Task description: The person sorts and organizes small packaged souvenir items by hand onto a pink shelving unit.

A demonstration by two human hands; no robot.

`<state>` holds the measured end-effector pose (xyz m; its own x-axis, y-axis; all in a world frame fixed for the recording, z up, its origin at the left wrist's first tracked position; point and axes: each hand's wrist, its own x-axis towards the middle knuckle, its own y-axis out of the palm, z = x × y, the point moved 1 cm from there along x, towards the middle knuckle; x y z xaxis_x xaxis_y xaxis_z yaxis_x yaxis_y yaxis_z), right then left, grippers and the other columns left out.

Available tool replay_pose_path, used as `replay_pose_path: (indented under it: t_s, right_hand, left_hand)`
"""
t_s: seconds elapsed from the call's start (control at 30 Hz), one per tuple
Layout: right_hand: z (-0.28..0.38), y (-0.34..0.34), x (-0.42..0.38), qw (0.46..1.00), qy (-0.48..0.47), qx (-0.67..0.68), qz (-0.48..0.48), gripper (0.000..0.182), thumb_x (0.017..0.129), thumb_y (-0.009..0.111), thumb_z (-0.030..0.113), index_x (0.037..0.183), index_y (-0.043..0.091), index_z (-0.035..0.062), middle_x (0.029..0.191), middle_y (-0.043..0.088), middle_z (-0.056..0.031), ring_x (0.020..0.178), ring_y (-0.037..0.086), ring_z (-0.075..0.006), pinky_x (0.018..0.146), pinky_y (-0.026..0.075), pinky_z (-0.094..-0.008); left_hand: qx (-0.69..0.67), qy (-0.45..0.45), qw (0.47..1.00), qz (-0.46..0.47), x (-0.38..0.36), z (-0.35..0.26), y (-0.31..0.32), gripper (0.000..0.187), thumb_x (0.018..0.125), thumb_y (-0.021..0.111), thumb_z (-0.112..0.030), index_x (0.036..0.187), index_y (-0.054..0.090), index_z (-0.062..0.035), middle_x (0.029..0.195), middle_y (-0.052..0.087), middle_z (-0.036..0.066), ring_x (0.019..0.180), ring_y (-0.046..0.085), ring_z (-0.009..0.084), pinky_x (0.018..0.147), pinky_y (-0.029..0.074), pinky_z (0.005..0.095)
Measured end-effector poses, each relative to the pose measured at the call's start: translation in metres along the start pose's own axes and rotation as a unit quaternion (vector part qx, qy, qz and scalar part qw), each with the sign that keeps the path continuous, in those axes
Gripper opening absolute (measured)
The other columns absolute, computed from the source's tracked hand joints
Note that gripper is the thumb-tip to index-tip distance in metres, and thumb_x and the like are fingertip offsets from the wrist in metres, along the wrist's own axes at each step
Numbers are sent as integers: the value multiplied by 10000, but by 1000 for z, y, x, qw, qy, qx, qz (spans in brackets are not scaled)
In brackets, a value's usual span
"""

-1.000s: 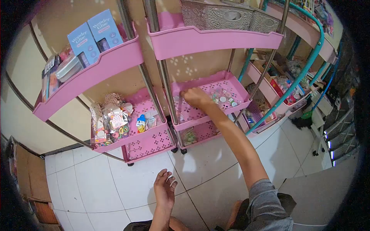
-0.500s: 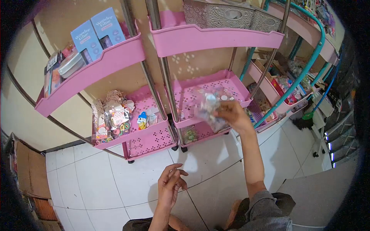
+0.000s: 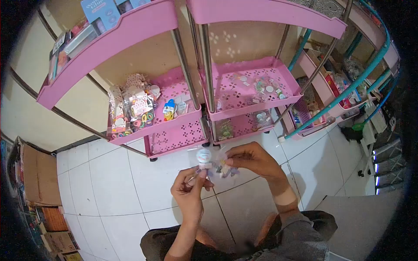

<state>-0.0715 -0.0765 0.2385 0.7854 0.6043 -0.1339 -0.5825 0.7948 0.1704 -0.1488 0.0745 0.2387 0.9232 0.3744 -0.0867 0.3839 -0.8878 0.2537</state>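
In front of the trolleys, a small clear plastic packet (image 3: 223, 170) is held between both hands. It carries a round white label, and small pieces, some dark and some pale or yellowish, show through the plastic; I cannot make out what they are. My left hand (image 3: 188, 187) pinches its lower left side between thumb and fingers. At the right edge, my right hand (image 3: 257, 160) grips it with thumb and fingertips. Beyond them, more clear packets (image 3: 266, 87) with small items lie on the perforated pink shelf (image 3: 224, 98).
The left pink trolley (image 3: 130, 37) holds blue glue boxes (image 3: 100, 12) above and a heap of bagged items (image 3: 138, 106) below. A teal-framed rack (image 3: 339, 102) stands at right. Cardboard boxes (image 3: 41, 174) line the left side of the white tiled floor (image 3: 113, 191).
My right hand has brought the packet down and back from the right trolley's shelf. My left hand has risen and closed on it. The view has tilted lower.
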Motion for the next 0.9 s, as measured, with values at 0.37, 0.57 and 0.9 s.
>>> replay_pose_path:
  t_s: [0.37,0.57,0.9]
  right_hand:
    - [-60,40,-14,965,-53,211,-146,341,784,517,220,1032,469,-9,913,535,-65,809,513,-115,715,428,-256]
    - [-104,-92,-22,876,-83,-325,-346,232,646,595,54,864,553,-15,849,578,-129,761,565,-216,703,424,-292]
    - [-146,-222,20,746,65,-642,-165,246,621,561,8,846,589,103,766,564,-151,730,544,-311,667,438,-386]
  left_hand:
    - [109,-70,990,56,-3,30,-2,146,750,543,-75,850,472,3,623,557,68,507,535,126,399,390,198]
    - [259,-53,962,62,-6,24,-2,302,742,561,-119,967,392,-10,554,545,55,377,436,58,348,321,171]
    - [284,-22,957,48,-2,32,-14,207,756,535,-95,930,449,-24,599,540,40,452,443,52,379,319,170]
